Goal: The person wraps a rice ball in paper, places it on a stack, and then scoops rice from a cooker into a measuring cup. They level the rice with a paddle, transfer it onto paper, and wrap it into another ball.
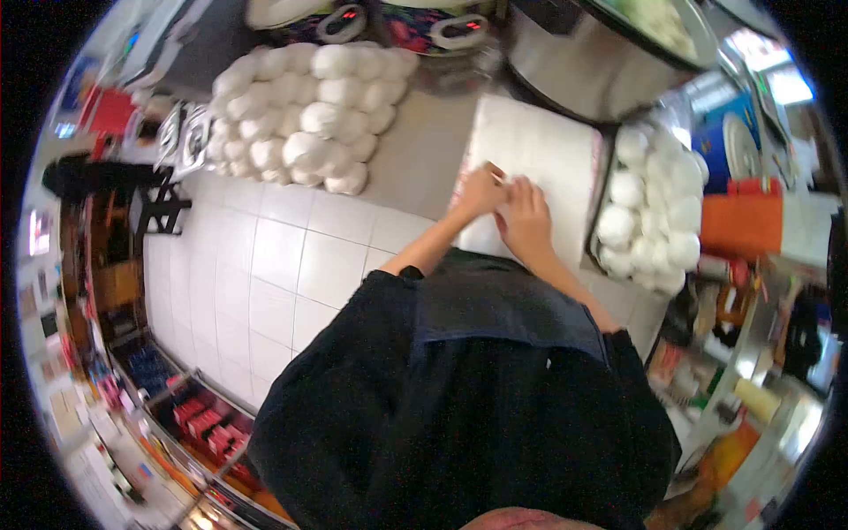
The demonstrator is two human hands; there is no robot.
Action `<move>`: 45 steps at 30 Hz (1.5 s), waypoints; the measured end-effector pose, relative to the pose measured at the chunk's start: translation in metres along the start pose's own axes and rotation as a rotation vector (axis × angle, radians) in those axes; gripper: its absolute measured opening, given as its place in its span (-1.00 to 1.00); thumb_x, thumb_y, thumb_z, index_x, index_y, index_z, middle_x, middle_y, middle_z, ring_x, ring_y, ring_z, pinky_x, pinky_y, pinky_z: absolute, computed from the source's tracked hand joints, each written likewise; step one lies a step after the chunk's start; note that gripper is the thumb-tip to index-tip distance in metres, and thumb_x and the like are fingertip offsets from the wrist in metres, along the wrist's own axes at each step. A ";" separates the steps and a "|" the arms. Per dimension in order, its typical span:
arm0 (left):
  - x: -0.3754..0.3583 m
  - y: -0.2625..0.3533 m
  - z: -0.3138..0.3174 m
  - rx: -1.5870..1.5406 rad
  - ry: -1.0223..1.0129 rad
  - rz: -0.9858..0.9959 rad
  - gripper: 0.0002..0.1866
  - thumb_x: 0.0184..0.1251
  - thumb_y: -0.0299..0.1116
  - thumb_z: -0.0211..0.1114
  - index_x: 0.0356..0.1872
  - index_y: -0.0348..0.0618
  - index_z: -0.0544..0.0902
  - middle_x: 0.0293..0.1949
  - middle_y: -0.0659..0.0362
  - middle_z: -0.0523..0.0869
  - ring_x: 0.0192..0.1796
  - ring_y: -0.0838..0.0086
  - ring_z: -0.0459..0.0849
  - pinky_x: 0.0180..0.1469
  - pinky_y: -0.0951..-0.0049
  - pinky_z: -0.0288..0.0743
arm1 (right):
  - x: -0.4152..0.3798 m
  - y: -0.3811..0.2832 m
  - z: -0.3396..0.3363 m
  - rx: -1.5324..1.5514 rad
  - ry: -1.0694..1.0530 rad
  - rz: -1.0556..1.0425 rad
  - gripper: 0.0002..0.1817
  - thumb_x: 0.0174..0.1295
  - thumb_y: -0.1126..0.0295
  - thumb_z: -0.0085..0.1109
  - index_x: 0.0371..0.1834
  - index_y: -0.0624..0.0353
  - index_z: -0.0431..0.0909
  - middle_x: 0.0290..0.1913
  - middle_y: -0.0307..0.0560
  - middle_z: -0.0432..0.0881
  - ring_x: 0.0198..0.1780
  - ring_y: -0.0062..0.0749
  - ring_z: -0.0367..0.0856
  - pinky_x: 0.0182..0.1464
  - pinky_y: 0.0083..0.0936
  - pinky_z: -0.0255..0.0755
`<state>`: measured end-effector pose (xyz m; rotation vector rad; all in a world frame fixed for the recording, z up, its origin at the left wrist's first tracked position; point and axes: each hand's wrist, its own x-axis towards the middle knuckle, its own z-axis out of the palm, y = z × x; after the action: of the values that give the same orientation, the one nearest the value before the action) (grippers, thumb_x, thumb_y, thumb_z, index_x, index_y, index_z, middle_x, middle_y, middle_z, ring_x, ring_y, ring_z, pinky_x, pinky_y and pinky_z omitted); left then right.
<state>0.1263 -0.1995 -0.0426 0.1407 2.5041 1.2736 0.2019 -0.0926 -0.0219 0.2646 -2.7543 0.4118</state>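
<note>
A stack of thin white sheets or bags [530, 132] with a reddish printed edge lies on the counter in front of me. My left hand [482, 191] is over its left side, fingers curled in a pinch. Right beside it, my right hand [527, 215] has its fingers bent and pressed together, and the two hands meet at the fingertips. Whatever is between them is too small and blurred to make out. To the right of the stack, a dark-rimmed tray [594, 208] holds several round white balls [649, 208] that look like dough.
A large pile of similar white balls [305, 115] covers the counter's left part. Behind stand a big metal pot [565, 62] and two cookers with red displays [459, 31]. An orange-red box [742, 223] and a blue bucket [720, 150] are at right. Tiled floor [265, 265] lies at left.
</note>
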 end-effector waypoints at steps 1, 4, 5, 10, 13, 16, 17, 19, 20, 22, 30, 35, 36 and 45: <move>0.001 0.006 -0.005 -0.242 -0.124 -0.116 -0.63 0.02 -0.33 0.27 -0.18 -0.40 0.53 -0.41 0.00 0.68 -0.33 0.42 0.69 -0.26 0.46 0.56 | 0.000 0.001 -0.001 -0.004 -0.003 0.012 -0.41 -0.14 0.26 0.29 0.01 0.24 0.37 0.08 0.08 0.35 0.03 -0.05 0.34 -0.02 -0.24 0.35; 0.003 -0.003 -0.002 -0.393 -0.206 0.210 -0.63 0.11 -0.41 0.19 -0.06 -0.40 0.50 -0.18 -0.03 0.64 -0.20 0.36 0.66 -0.07 0.42 0.50 | 0.015 0.037 0.009 -0.051 -0.098 0.088 -0.38 -0.12 0.24 0.31 0.07 0.16 0.36 0.01 0.05 0.46 0.01 -0.06 0.40 -0.06 -0.28 0.39; -0.009 0.008 -0.015 -0.426 -0.283 0.187 -0.57 0.12 -0.37 0.21 0.04 -0.32 0.45 -0.02 -0.01 0.57 -0.05 0.32 0.60 0.02 0.35 0.45 | 0.022 0.051 0.019 0.001 -0.083 0.137 -0.38 -0.10 0.25 0.31 0.09 0.14 0.36 -0.04 0.04 0.51 -0.03 -0.05 0.44 -0.08 -0.30 0.40; -0.053 -0.006 -0.097 -0.384 0.313 0.353 -0.47 0.12 -0.43 0.22 0.16 -0.15 0.32 0.11 0.05 0.48 0.07 0.31 0.52 -0.01 0.35 0.44 | 0.102 0.032 0.016 0.836 -0.314 0.555 -0.39 -0.05 0.22 0.35 0.09 0.15 0.36 -0.18 -0.05 0.60 -0.22 -0.21 0.58 -0.14 -0.46 0.44; -0.065 -0.037 -0.158 -0.449 0.731 0.231 -0.43 0.03 -0.45 0.28 0.13 -0.22 0.32 0.02 0.06 0.48 0.00 0.29 0.51 -0.02 0.35 0.38 | 0.169 -0.046 0.025 1.309 -0.459 0.590 -0.32 -0.04 0.20 0.37 0.13 0.22 0.29 -0.16 -0.08 0.56 -0.18 -0.42 0.57 -0.20 -0.55 0.45; -0.060 -0.040 -0.220 -0.243 0.946 0.311 -0.40 0.01 -0.44 0.30 0.14 -0.24 0.30 0.02 0.03 0.44 0.02 0.25 0.46 0.03 0.32 0.34 | 0.236 -0.137 0.059 1.662 -0.463 0.600 -0.37 -0.07 0.22 0.38 0.04 0.27 0.37 -0.20 -0.06 0.55 -0.28 -0.37 0.55 -0.34 -0.48 0.45; -0.055 -0.038 -0.238 -0.082 1.016 0.359 -0.37 0.00 -0.43 0.32 0.14 -0.26 0.28 0.03 0.00 0.42 0.04 0.20 0.43 0.07 0.29 0.31 | 0.257 -0.161 0.076 1.667 -0.456 0.646 -0.36 -0.12 0.25 0.39 0.05 0.27 0.37 -0.19 -0.06 0.55 -0.28 -0.37 0.54 -0.37 -0.48 0.45; -0.029 -0.043 -0.270 0.099 0.982 0.426 -0.32 -0.01 -0.39 0.35 0.18 -0.25 0.27 0.10 0.00 0.38 0.11 0.20 0.39 0.11 0.25 0.30 | 0.287 -0.189 0.111 1.560 -0.409 0.657 -0.65 -0.10 0.28 0.33 -0.26 0.22 0.54 -0.38 -0.13 0.59 -0.40 -0.41 0.56 -0.42 -0.47 0.44; -0.013 -0.047 -0.279 0.162 0.919 0.442 -0.32 -0.03 -0.40 0.35 0.19 -0.20 0.28 0.09 -0.07 0.39 0.10 0.11 0.39 0.14 0.21 0.27 | 0.297 -0.197 0.118 1.444 -0.429 0.624 -0.80 -0.05 0.29 0.30 -0.41 0.16 0.60 -0.46 -0.16 0.62 -0.45 -0.43 0.59 -0.44 -0.47 0.45; 0.028 -0.079 -0.291 0.279 0.824 0.453 -0.36 -0.07 -0.42 0.36 0.15 -0.12 0.37 0.09 -0.13 0.41 0.10 0.00 0.39 0.16 0.16 0.25 | 0.299 -0.218 0.123 1.173 -0.135 0.498 -0.63 -0.07 0.18 0.29 -0.39 0.34 0.58 -0.38 0.13 0.63 -0.37 -0.18 0.63 -0.38 -0.31 0.46; 0.053 -0.086 -0.276 0.400 0.816 0.341 -0.52 -0.13 -0.44 0.41 -0.08 -0.13 0.50 0.01 -0.04 0.48 0.09 0.05 0.41 0.10 0.22 0.31 | 0.238 -0.141 -0.046 0.918 -0.100 0.018 -0.53 -0.12 0.27 0.33 -0.10 0.24 0.55 -0.25 0.08 0.64 -0.31 -0.25 0.66 -0.24 -0.46 0.49; 0.038 -0.018 -0.298 0.760 0.638 0.113 -0.54 -0.09 -0.39 0.38 -0.06 -0.10 0.50 0.02 0.03 0.48 0.10 0.11 0.40 0.08 0.19 0.31 | 0.294 0.009 -0.201 0.144 0.383 0.190 -0.80 0.10 0.29 0.12 -0.43 0.21 0.51 -0.47 0.03 0.61 -0.53 -0.15 0.60 -0.47 -0.30 0.46; 0.040 0.010 -0.298 0.756 0.634 0.122 -0.54 -0.09 -0.39 0.38 -0.06 -0.10 0.50 0.02 0.03 0.48 0.10 0.11 0.40 0.08 0.19 0.31 | 0.322 0.042 -0.211 -0.051 0.198 0.258 -0.77 0.09 0.29 0.12 -0.35 0.26 0.51 -0.42 0.08 0.62 -0.49 -0.17 0.62 -0.45 -0.32 0.50; 0.119 0.303 -0.218 0.590 0.403 0.878 -0.82 0.15 -0.28 0.17 -0.35 -0.17 0.60 -0.37 0.11 0.64 -0.18 0.20 0.55 -0.11 0.29 0.43 | 0.402 0.155 -0.188 0.220 -0.994 0.636 -0.55 -0.10 0.44 0.12 -0.11 0.50 0.41 -0.20 0.30 0.55 -0.39 -0.16 0.66 -0.46 -0.37 0.61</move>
<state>-0.0757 -0.1590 0.2905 1.3597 3.2463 0.7739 -0.1478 0.0596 0.2533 -0.5350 -3.7338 0.9528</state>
